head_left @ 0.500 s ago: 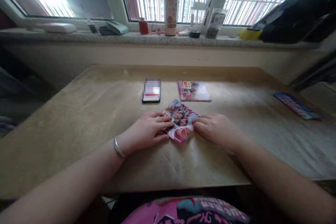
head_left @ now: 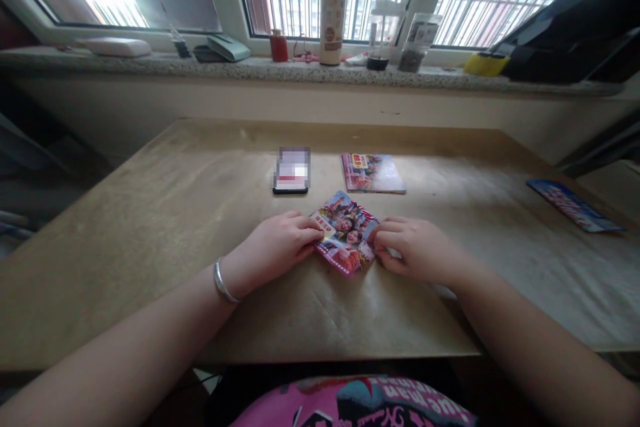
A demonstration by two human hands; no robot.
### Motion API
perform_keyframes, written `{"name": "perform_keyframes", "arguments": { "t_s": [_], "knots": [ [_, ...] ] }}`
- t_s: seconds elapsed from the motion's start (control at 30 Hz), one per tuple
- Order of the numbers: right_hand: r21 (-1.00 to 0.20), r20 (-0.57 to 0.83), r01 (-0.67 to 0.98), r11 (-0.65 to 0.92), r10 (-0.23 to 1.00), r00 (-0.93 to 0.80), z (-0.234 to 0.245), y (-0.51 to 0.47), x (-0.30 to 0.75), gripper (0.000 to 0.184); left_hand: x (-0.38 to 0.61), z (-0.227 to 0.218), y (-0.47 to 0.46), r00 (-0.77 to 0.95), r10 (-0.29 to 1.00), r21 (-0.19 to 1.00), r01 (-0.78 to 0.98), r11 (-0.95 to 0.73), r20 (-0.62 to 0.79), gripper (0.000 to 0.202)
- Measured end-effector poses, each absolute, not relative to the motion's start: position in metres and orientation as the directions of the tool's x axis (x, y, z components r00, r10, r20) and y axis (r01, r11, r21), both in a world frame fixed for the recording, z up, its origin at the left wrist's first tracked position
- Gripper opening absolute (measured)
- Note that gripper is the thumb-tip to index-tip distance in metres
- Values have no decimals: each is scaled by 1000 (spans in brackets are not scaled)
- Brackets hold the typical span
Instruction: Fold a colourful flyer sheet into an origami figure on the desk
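A colourful printed leaflet [head_left: 346,232] lies turned at an angle on the table in front of me, showing pictures of faces and a yellow label. My left hand [head_left: 287,238] pinches its left corner, the fingers closed together. At the opposite corner, my right hand [head_left: 406,245] grips the paper between thumb and curled fingers. Just beyond it rests a stack of similar leaflets [head_left: 375,173]. A phone [head_left: 292,171] with a blurred screen lies to the left of that stack.
The table [head_left: 200,173] has a tan covering. On its right side lies a blue printed strip [head_left: 573,205]. Along the windowsill stand a tall cylinder [head_left: 334,10], a red bottle [head_left: 279,46], clear containers [head_left: 419,43], a yellow object [head_left: 485,65] and a black bag [head_left: 565,37].
My left fingers have drawn back from across the leaflet to its corner, uncovering the yellow label. My right fingers have curled more around the other corner. The view has shifted slightly.
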State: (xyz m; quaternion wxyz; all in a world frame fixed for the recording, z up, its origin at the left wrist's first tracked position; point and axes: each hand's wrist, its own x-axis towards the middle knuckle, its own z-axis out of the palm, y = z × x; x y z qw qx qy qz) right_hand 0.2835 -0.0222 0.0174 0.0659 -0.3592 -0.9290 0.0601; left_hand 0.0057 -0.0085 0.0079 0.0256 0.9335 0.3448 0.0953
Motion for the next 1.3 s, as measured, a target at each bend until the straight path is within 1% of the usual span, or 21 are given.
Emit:
{"name": "perform_keyframes", "arguments": {
  "t_s": [0.1,0.23,0.27,0.37,0.43,0.5,0.57,0.6,0.73,0.77,0.9,1.03,1.07,1.13,1.23,1.3],
  "knots": [
    [-228,87,674,703,704,-705,17,-23,282,18,5,8,-9,735,658,109,649,-753,164,23],
    [-276,98,660,699,703,-704,16,-21,282,36,2,12,-10,729,672,109,663,-741,132,24],
    [-276,94,656,703,699,-709,16,-21,283,35,1,13,-9,736,667,117,656,-745,115,24],
    [-266,74,646,715,684,-726,17,-19,286,23,-3,16,-8,770,634,161,618,-770,79,24],
    [-266,67,631,729,667,-742,19,-19,288,22,-6,17,-7,772,632,191,612,-768,67,24],
    [-273,64,617,738,655,-753,20,-19,289,33,-7,19,-7,763,643,212,620,-756,63,23],
    [-286,57,606,743,644,-763,21,-19,289,44,-7,20,-8,739,672,203,650,-732,56,22],
    [-293,51,601,744,639,-767,21,-19,288,43,-6,21,-9,724,688,189,669,-719,49,21],
    [-304,59,588,750,630,-774,19,-19,288,18,-3,24,-13,699,715,140,706,-695,27,22],
    [-307,61,587,749,631,-774,19,-19,288,16,-2,25,-13,699,714,137,706,-695,24,22],
    [-346,55,584,734,637,-768,19,-19,289,16,-1,28,-15,706,708,136,699,-702,25,24],
    [-394,52,576,716,643,-764,21,-20,288,13,1,26,-18,679,730,139,718,-682,76,24],
    [-408,56,576,709,649,-759,22,-20,287,13,2,24,-19,654,751,162,735,-659,88,23],
    [-441,51,603,665,689,-723,21,-20,286,12,5,20,-20,576,810,249,773,-584,113,17],
    [-506,11,691,516,805,-593,19,-19,284,13,9,12,-20,439,885,410,787,-461,153,17],
    [-546,0,722,425,862,-507,16,-19,282,16,11,8,-19,420,895,468,768,-438,150,16]
  ]
}}
